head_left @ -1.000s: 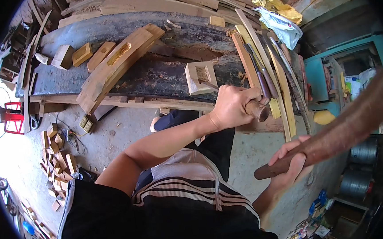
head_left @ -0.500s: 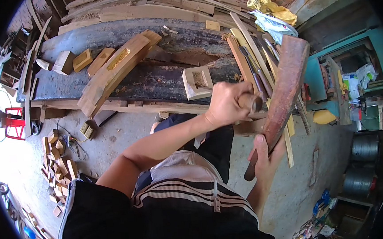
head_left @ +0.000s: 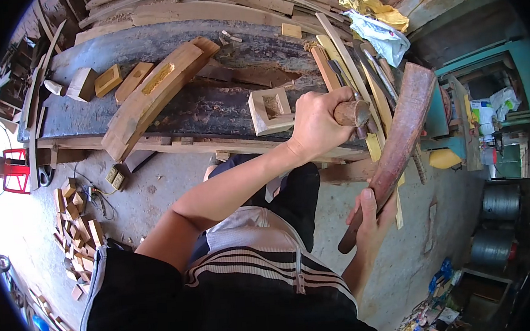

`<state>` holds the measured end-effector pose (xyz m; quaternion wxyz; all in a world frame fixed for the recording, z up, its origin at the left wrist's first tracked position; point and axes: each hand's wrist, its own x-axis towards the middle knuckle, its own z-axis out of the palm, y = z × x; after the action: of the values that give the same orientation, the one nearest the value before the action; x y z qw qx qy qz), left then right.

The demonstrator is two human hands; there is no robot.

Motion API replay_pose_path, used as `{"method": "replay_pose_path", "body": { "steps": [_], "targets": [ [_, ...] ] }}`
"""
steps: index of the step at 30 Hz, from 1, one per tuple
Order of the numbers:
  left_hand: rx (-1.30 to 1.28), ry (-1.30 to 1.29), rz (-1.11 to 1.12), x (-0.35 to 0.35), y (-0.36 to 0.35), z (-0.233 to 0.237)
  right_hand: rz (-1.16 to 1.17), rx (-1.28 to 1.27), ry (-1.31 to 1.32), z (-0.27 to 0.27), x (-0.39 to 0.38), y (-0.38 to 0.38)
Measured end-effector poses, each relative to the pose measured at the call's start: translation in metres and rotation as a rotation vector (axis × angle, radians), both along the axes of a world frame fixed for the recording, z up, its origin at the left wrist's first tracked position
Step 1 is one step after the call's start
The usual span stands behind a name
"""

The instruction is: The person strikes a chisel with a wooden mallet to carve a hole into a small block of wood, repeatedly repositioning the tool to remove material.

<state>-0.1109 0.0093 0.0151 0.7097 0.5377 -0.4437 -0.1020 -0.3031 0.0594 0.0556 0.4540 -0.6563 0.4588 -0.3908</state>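
Note:
My left hand (head_left: 322,126) is closed around the thick, round wooden handle of a chisel (head_left: 353,113); the handle's end faces me and the blade is hidden. My right hand (head_left: 374,216) grips the narrow end of a long, worn wooden mallet (head_left: 401,128), its broad head tilted up to the right. The mallet stays apart from the chisel handle. Just left of my left hand, a pale wood block (head_left: 271,111) with a square hollow and chips in it rests on the dark slab bench (head_left: 212,117). A curved timber (head_left: 156,99) with a cut slot lies farther left.
Small wood blocks (head_left: 108,80) sit along the bench's left part. Long strips (head_left: 346,49) and tools lie at its right, near plastic bags (head_left: 378,31). Cut blocks are piled (head_left: 79,234) on the floor at left, beside a power strip (head_left: 115,178).
My left hand has moved slightly upward in view with the chisel handle. The mallet in my right hand has shifted down and to the right, away from the handle.

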Motion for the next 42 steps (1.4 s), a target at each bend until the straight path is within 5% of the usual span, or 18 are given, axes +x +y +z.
{"method": "replay_pose_path", "body": {
  "steps": [9, 11, 14, 15, 19, 26, 28, 30, 32, 35, 38, 39, 42],
  "targets": [
    [-0.002, 0.005, 0.004, 0.005, -0.001, -0.001, 0.01, -0.018, 0.0, 0.013, 0.002, -0.013],
    [0.001, 0.022, -0.018, 0.007, -0.001, 0.002, 0.061, -0.266, -0.115, 0.021, -0.001, -0.021],
    [0.015, 0.008, 0.012, 0.008, 0.001, 0.004, 0.075, -0.311, -0.265, 0.046, 0.021, -0.012],
    [0.036, -0.023, 0.009, 0.006, 0.002, 0.002, 0.17, -0.473, -0.132, 0.034, 0.009, -0.027],
    [0.082, -0.028, -0.029, -0.003, 0.006, -0.007, 0.191, -0.282, 0.282, 0.016, 0.024, -0.03],
    [0.095, -0.116, -0.033, -0.004, 0.008, -0.009, 0.194, -0.431, -0.189, 0.036, 0.021, -0.017],
    [0.117, -0.129, -0.034, -0.004, 0.008, -0.008, 0.2, -0.481, -0.094, 0.022, 0.019, -0.023],
    [0.077, -0.124, -0.035, -0.006, 0.006, -0.01, 0.172, -0.361, 0.301, 0.008, 0.023, -0.023],
    [0.043, -0.119, -0.005, -0.002, 0.004, -0.012, 0.201, -0.394, 0.298, 0.013, 0.021, -0.022],
    [0.094, -0.178, -0.022, -0.005, 0.007, -0.013, 0.082, -0.283, -0.076, 0.035, 0.02, -0.01],
    [0.102, -0.203, 0.0, -0.007, 0.006, -0.013, 0.088, -0.353, -0.025, 0.017, 0.012, -0.02],
    [0.093, -0.207, -0.005, -0.007, 0.004, -0.018, 0.134, -0.32, 0.327, 0.018, 0.014, -0.022],
    [0.145, -0.282, -0.002, -0.001, -0.005, -0.023, 0.204, -0.251, 0.21, 0.007, 0.014, -0.028]
  ]
}}
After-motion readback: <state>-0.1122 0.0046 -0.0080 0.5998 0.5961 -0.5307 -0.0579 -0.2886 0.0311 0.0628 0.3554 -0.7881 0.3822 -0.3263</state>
